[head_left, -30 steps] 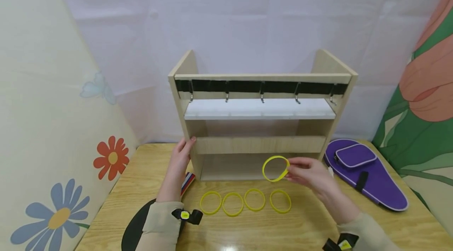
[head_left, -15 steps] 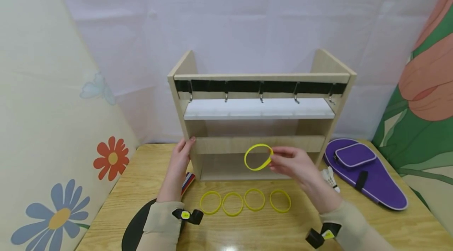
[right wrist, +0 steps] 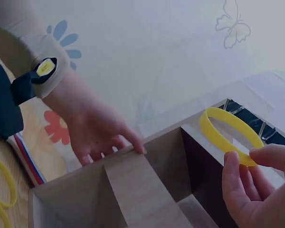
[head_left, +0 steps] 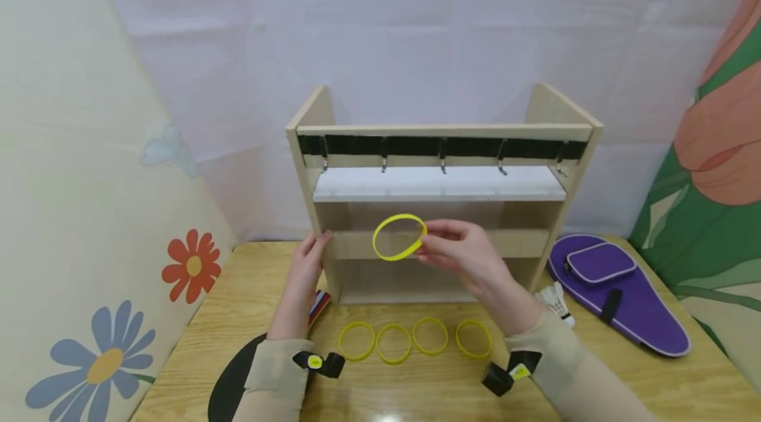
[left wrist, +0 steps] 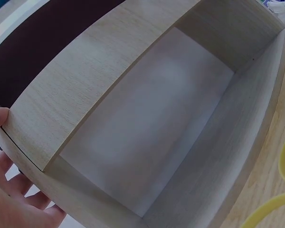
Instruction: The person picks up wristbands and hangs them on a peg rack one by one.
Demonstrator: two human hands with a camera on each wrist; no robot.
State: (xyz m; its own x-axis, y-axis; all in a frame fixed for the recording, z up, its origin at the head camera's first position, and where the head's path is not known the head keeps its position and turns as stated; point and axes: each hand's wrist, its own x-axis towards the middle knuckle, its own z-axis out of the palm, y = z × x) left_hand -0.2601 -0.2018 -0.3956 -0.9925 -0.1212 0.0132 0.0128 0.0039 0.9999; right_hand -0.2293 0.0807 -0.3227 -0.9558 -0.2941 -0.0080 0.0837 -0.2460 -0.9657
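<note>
The right hand's (head_left: pixel 466 253) thumb and fingers are clamped on the rim of a yellow ring (right wrist: pixel 217 140), which juts out leftward from the fingertips, raised in front of the wooden rack (head_left: pixel 440 184). Farther left of those fingers, the left hand (head_left: pixel 308 260) grips the rack's left side, thumb on the front edge, other fingers against the outer face. Above the right fingers runs a row of metal hooks (head_left: pixel 442 158); below them, four more yellow rings (head_left: pixel 394 362) lie flat on the surface (head_left: pixel 440 389). A dark paddle (head_left: pixel 234 369) lies below the left fingers, partly behind that forearm. Right of the right fingers lie a white shuttlecock (head_left: pixel 555 303) and a purple case (head_left: pixel 648 316).
</note>
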